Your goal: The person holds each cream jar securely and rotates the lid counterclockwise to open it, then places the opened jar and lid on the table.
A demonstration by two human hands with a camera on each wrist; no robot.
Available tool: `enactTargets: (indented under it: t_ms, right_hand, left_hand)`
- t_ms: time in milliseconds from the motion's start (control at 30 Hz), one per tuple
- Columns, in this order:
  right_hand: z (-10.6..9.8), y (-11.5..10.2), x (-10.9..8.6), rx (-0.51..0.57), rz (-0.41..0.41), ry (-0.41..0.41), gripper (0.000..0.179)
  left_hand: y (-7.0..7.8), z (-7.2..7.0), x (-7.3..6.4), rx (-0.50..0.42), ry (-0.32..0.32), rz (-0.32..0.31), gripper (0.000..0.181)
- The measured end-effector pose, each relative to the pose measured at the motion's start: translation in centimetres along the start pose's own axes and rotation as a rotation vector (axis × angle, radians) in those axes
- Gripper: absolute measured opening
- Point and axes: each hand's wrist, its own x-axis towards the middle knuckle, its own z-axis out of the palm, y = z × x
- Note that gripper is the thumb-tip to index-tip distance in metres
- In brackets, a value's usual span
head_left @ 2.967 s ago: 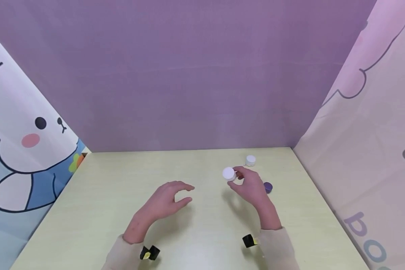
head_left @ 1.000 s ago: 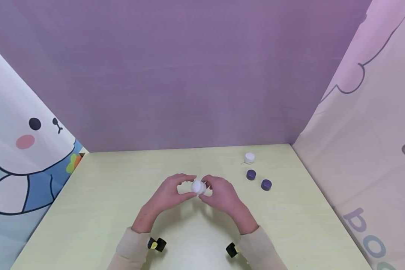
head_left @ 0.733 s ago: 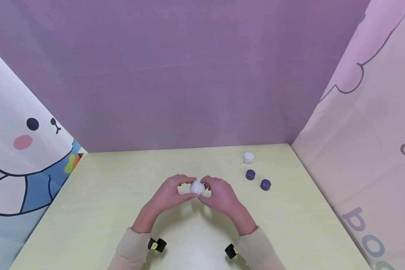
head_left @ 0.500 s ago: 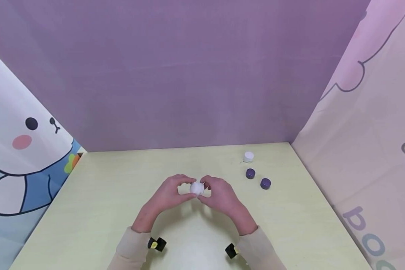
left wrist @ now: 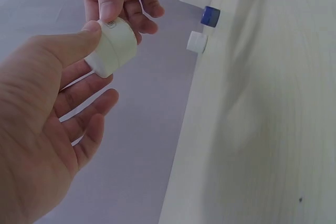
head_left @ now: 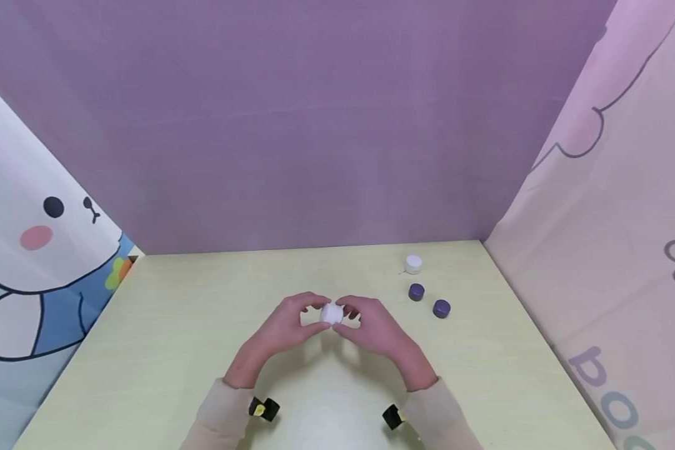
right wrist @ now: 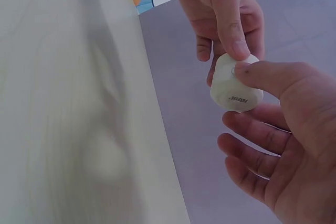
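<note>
A small white round container is held above the middle of the table, between both hands. My left hand pinches its left side with thumb and forefinger. On the opposite side my right hand pinches it the same way. The left wrist view shows a seam around the container and both thumbs on it. Small dark print marks the container in the right wrist view. The remaining fingers of both hands are loosely bent, off the container.
Back right on the pale table stands another small white round container, with a thin dark strand beside it. Two dark purple round pieces lie nearer. A purple backdrop rises behind, with printed cloth at both sides.
My right hand has carried the white container leftward to the middle, and my left hand has taken hold of it too. Over the last second the container has turned between my fingers.
</note>
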Motion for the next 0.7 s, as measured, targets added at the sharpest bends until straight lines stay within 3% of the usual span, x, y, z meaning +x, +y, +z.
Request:
enactTargets:
  t_ms: [267,700]
  right_hand:
    - [-0.8,0.7,0.5,0.044,-0.06,-0.082,0.027]
    - [-1.2,0.7,0.3,0.073,-0.029,-0.179,0.023]
  left_hand:
    - [-0.4,0.2,0.2,-0.068,0.013,0.024,0.039]
    - [0.1,0.3,0.1,-0.098,-0.01,0.042,0.04]
